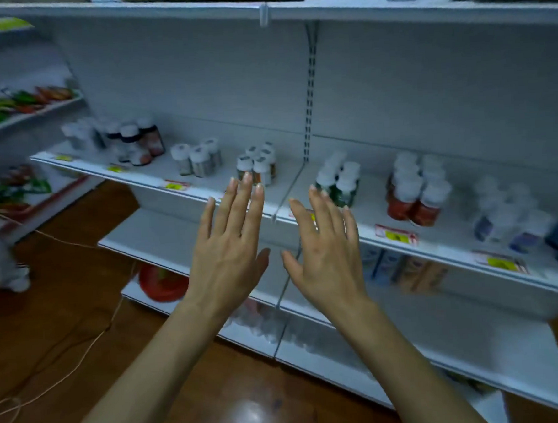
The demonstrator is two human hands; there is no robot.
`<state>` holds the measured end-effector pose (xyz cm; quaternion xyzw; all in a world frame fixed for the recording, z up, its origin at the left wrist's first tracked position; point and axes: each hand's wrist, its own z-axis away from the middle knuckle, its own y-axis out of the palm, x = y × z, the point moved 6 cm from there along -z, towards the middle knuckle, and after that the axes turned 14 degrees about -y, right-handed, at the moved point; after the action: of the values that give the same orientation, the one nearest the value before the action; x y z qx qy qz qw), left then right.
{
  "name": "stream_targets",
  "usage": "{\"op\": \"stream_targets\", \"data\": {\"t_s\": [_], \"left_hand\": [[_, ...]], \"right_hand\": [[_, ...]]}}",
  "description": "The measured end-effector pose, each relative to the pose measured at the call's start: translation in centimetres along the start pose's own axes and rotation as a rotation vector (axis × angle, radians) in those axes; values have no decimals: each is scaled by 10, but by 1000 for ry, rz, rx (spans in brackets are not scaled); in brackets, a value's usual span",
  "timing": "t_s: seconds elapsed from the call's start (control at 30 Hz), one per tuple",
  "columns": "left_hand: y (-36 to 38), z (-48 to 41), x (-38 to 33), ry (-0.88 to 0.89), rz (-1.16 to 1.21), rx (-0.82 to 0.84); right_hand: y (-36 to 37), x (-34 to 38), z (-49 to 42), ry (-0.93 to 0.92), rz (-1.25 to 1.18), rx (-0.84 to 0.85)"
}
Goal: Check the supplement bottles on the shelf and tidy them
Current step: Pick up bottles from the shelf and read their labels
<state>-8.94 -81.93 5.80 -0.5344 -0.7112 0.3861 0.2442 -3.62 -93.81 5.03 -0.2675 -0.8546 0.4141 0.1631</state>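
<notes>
Both hands are held up in front of the white shelf (pixel 157 173), backs toward the camera, fingers spread and extended; nothing is gripped by either. The left hand (pixel 232 243) and the right hand (pixel 326 251) are raised side by side, thumbs near each other but apart.

The supplement bottles are arranged in clusters along the middle shelf, behind the hands and untouched by them. Just past the fingertips of the left hand, a small group of white-capped bottles (pixel 259 163) is seen, partly overlapped in view by those fingertips. Just beyond the right hand, a group of green-labelled bottles (pixel 339 181) stands beside the shelf divider. Farther right, a block of red-labelled bottles (pixel 417 191) is placed, then blurred white bottles with bluish labels (pixel 503 217). To the left, grey-labelled bottles (pixel 197 157) and dark bottles with orange labels (pixel 139 139) are set well apart from the hands.

Yellow price tags (pixel 396 235) are fixed along the shelf edge; their writing is too blurred to be read, as are the bottle labels. A wooden floor (pixel 80 289) and a thin cord (pixel 68 364) are seen below.
</notes>
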Motion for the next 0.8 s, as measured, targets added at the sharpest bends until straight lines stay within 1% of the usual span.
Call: {"op": "stream_targets", "data": {"t_s": [0.2,0.43,0.5,0.63,0.8], "left_hand": [[45,-52,24,-75,-21,40],[89,-90,50,-126,-3,120],[102,-101,55,-118,20,133],[129,-120,70,-93,73,166],[155,-158,103,-27,163,149]], "right_hand": [[49,-26,-61,-24,-47,33],[103,-44,-100,-31,-87,81],[120,-53,-107,-4,-109,112],[161,-71,-131,80,-149,266],[215,-90,-173,216,-123,327]]}}
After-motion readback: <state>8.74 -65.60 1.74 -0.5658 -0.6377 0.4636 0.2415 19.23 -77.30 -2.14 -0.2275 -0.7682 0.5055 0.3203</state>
